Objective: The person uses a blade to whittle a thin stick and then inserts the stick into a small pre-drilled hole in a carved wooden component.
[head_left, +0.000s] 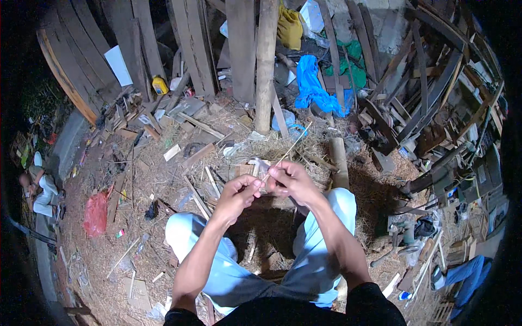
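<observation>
Above my lap, both hands are close together around a thin straw-coloured stick (296,141). It slants up to the right, away from me. My right hand (296,183) pinches it near its lower end. My left hand (238,196) has thumb and fingers pressed together beside that lower end; the fingers cover what lies between them. Just beyond my hands is a greyish metal piece (260,163), partly hidden, resting near small wooden pieces. Its kind I cannot make out.
A wooden post (266,65) stands ahead, with a blue plastic sheet (312,87) to its right. Boards (242,49) lean at the back. Scrap wood (429,119) is heaped at right. A red plastic bag (96,213) lies left. Other people sit far left (44,187) and lower right (462,277).
</observation>
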The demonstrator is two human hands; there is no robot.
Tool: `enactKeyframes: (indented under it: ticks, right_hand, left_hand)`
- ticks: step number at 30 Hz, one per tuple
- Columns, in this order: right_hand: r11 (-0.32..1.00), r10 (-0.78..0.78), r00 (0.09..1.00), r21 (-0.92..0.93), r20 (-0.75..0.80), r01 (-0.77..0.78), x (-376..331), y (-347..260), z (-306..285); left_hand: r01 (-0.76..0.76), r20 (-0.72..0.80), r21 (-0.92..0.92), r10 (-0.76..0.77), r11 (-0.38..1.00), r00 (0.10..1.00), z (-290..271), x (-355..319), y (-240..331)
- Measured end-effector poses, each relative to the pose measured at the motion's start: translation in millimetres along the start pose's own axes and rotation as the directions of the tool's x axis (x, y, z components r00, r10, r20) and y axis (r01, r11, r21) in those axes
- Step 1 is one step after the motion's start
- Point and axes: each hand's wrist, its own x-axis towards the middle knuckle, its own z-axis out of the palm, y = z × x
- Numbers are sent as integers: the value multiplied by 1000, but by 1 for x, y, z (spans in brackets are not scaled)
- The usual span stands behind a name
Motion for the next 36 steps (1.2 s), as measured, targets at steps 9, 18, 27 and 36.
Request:
enactKeyframes:
  ticks: [9,18,27,36]
  right_hand:
    - [995,33,991,93,-130,-21,-3,-10,-20]
    - [989,-29,989,141,-145,49,0,-10,-4]
    - [996,53,998,70,-25,-52,-8,-4,13]
    - [991,50,998,122,-46,-44,-5,-8,1]
  left_hand:
    - [-208,-49,311,234,927,971,4,0,-8]
    - [-403,-74,660,589,634,805,15,0,-6]
    - [-473,12,767,728,432,685,16,0,-7]
    - [-478,94,833,781,277,617,19,-2,-7]
